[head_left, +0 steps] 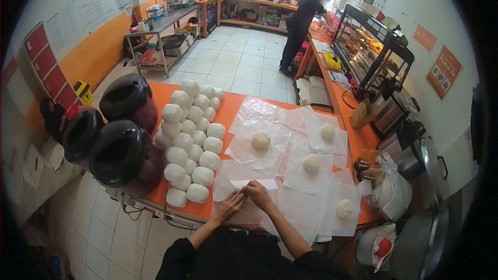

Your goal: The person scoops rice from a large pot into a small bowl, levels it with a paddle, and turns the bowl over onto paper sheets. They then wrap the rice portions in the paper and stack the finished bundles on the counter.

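My left hand point(231, 205) lies with its fingers stretched out on a folded white wrapping paper point(254, 183) at the table's near edge. Right beside it, my right hand point(257, 195) has its fingers bent and pinched on the same paper. Whatever the paper encloses is hidden under the hands. Rounded mounds of rice sit on spread translucent sheets: one mound point(261, 140) ahead of my hands, another point(311, 163) to the right, and others further out. To the left, several white paper-wrapped parcels point(203, 176) are stacked in rows.
Dark lidded containers point(124, 155) stand at the table's left end. On the right are a plastic bag point(391, 192), a large metal pot point(410, 155) and a bucket point(376, 246) with a red-and-white scoop. A person in dark clothes point(303, 26) stands by the glass food display point(371, 46).
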### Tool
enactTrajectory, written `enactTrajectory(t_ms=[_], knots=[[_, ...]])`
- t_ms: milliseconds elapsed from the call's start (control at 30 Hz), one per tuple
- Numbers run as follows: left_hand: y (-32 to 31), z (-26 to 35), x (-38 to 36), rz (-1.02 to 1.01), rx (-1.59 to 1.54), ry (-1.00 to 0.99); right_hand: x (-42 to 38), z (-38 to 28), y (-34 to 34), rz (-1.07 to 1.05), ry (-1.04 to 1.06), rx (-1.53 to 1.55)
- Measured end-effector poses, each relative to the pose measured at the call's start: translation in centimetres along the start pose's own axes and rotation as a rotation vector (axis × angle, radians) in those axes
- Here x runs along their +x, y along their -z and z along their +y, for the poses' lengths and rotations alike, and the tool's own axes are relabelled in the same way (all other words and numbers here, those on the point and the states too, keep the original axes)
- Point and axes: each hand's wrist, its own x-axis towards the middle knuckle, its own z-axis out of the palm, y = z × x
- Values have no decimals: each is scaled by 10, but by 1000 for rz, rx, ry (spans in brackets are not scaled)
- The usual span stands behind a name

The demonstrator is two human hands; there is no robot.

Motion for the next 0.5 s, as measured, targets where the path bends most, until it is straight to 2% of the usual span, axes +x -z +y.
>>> enactTrajectory(t_ms=[67, 167, 267, 300, 400, 500], knots=[[6, -1, -5, 45, -58, 13, -6, 5, -5, 14, 79, -65], [32, -8, 8, 127, 105, 86, -8, 9, -8, 25, 148, -135], [48, -33, 25, 9, 242, 67, -12, 6, -11, 18, 163, -148], [51, -39, 32, -97, 267, 68, -11, 6, -11, 16, 167, -148], [48, -53, 25, -220, 171, 70, -12, 8, -11, 35, 218, -171], [53, -63, 10, -265, 148, -10, -14, 7, -10, 27, 229, -165]])
